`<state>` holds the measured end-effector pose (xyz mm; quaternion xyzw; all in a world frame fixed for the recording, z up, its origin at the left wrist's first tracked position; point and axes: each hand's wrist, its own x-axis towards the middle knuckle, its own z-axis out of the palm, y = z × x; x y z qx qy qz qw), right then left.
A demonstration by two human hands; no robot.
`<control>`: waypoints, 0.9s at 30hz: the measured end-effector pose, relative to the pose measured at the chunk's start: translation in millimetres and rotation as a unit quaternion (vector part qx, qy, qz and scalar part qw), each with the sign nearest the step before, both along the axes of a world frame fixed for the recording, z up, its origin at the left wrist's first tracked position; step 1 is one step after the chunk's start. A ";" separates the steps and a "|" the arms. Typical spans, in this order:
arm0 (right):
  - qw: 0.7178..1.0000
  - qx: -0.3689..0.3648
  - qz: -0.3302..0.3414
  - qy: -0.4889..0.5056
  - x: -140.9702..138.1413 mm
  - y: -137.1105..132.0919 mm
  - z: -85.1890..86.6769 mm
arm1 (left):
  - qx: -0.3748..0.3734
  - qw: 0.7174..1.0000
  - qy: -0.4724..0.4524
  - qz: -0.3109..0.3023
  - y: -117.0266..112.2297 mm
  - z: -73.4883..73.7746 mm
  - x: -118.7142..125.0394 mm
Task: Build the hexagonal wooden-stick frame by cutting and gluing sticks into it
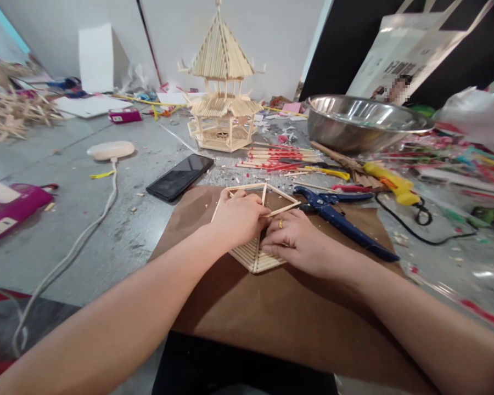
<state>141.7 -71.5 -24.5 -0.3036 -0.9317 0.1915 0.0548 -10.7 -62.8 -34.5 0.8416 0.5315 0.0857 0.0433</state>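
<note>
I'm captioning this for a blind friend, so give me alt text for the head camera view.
A person's left hand and right hand touch a partly filled stick frame on brown paper. Beyond it stands a two-tiered stick pavilion, with a black phone, a steel bowl and a blue tool nearby.

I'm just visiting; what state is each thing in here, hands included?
Left hand: fingers bent, on the stick frame
Right hand: fingers bent, touching the stick frame
Stick frame: near side filled with sticks, far side open
Stick pagoda: standing upright
Phone: face up, screen dark
Blue cutter: handles spread apart
Metal bowl: upright, contents unclear
Yellow glue gun: lying down; on or off unclear
Brown paper: spread out
</note>
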 end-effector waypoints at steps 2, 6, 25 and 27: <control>1.000 0.005 0.002 0.001 0.5 0.0 -0.3 | -0.001 1.000 -0.002 -0.002 -0.2 0.1 -0.3; 1.000 0.006 0.011 0.004 0.7 -0.3 0.8 | 0.007 1.000 -0.006 -0.005 -0.7 -0.4 -0.7; 0.978 -0.141 -0.145 -0.053 42.4 17.5 25.4 | 0.019 0.996 -0.050 -0.078 -20.7 12.3 12.4; 0.978 -0.147 -0.133 -0.062 42.0 17.4 26.5 | 0.006 0.996 -0.041 -0.078 -22.0 10.6 13.7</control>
